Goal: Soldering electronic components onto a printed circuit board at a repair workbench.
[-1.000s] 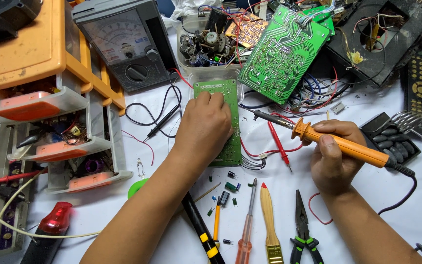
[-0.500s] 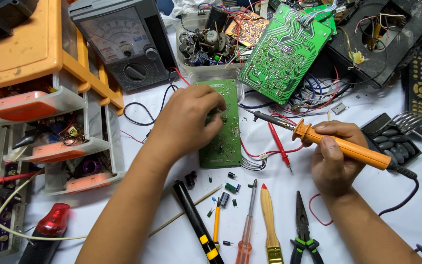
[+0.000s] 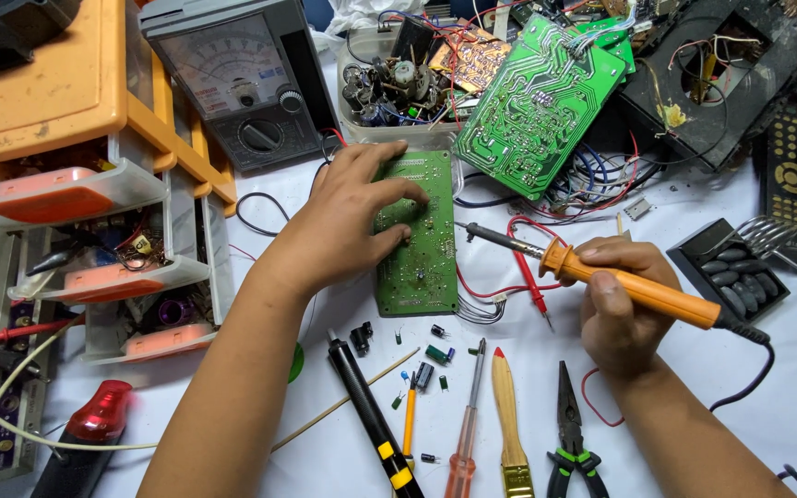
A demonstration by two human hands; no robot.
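- While the left hand (image 3: 348, 226) lies flat on a small green circuit board (image 3: 422, 254), fingers spread loosely apart and pressing on its upper half, the right hand (image 3: 622, 304) is clamped around the orange handle of a soldering iron (image 3: 601, 275).
- Lying flat on the white table cover (image 3: 694, 369), the small board is a narrow upright rectangle, solder side up and dotted with silvery joints, just left of the iron's dark tip.
- The iron's tip points left and hovers near the board's right edge; whether it touches cannot be told.
- A red test probe (image 3: 529, 281) lies between the board and the right hand.
- Below the board, loose small components are scattered beside a black-and-yellow tool (image 3: 371, 415), a screwdriver (image 3: 468, 424), a wooden-handled brush (image 3: 507, 424) and green-handled pliers (image 3: 569, 433).
- Behind it stand an analogue multimeter (image 3: 232, 83), a clear tub of parts (image 3: 389, 92) and a larger green circuit board (image 3: 537, 106), tilted.
- An orange drawer cabinet (image 3: 76, 138) fills the left side of the crowded workbench.
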